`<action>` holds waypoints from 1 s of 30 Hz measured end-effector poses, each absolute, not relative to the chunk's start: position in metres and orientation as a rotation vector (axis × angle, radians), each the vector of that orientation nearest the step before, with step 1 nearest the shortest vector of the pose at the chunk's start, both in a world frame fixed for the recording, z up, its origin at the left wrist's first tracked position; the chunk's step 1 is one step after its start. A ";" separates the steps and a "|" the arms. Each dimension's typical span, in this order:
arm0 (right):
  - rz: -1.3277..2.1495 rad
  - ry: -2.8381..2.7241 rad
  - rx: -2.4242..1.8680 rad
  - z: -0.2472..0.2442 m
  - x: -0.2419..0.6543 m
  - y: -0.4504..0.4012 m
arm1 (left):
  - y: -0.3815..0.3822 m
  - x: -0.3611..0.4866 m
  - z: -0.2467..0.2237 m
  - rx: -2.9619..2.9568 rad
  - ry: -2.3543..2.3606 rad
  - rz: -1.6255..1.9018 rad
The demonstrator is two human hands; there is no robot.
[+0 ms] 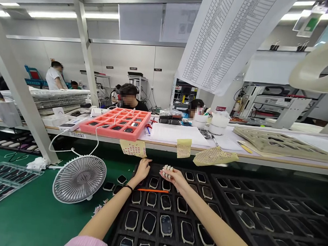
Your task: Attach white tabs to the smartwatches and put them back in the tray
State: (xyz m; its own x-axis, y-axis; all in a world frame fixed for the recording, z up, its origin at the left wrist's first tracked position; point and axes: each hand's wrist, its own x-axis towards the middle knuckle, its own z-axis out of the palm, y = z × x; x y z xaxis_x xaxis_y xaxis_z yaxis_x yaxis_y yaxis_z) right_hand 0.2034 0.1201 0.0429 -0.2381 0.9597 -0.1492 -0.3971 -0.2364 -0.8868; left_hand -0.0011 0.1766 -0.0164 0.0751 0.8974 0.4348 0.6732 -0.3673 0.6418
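Observation:
My right hand [176, 178] is closed round a small stack of watch bodies [167, 171], cream at the edges with dark gaps between, held above the far part of a black compartment tray [159, 208]. At the tray's far left corner is my left hand [142, 171], its thumb and forefinger apart and nothing visible between them; the other fingers are partly hidden. Rows of smartwatch bodies [165, 202] with dark screens and cream frames lie in the tray. An orange stick [152, 190] rests across it, between my forearms.
A white fan [80, 179] stands left on the green mat, near a few loose watches [122, 179]. A second black tray [261, 205] lies right. Above runs a shelf with a pink tray [137, 135], a beige tray [289, 144] and hanging yellow sheets [184, 148]. Several people sit or stand beyond.

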 end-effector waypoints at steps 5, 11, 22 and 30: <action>1.687 -0.914 -0.922 0.042 0.203 0.121 | 0.180 -0.004 -0.020 2.129 1.625 1.137; 1.688 -0.911 -0.935 0.042 0.206 0.120 | 0.178 -0.002 -0.017 2.123 1.645 1.094; 1.794 -0.934 -0.922 0.039 0.218 0.122 | 0.148 0.016 0.015 2.070 1.425 1.072; 1.879 -0.960 -0.935 0.038 0.233 0.127 | 0.127 0.049 0.057 2.064 0.723 0.758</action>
State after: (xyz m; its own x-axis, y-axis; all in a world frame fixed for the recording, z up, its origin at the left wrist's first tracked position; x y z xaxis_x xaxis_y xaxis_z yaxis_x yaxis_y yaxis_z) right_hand 0.2332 0.1266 0.0383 -0.3975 0.8846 -0.2438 -0.3208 -0.3829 -0.8663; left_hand 0.0489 0.1268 0.0565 0.6567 0.7080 0.2598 0.2262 -0.5135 0.8277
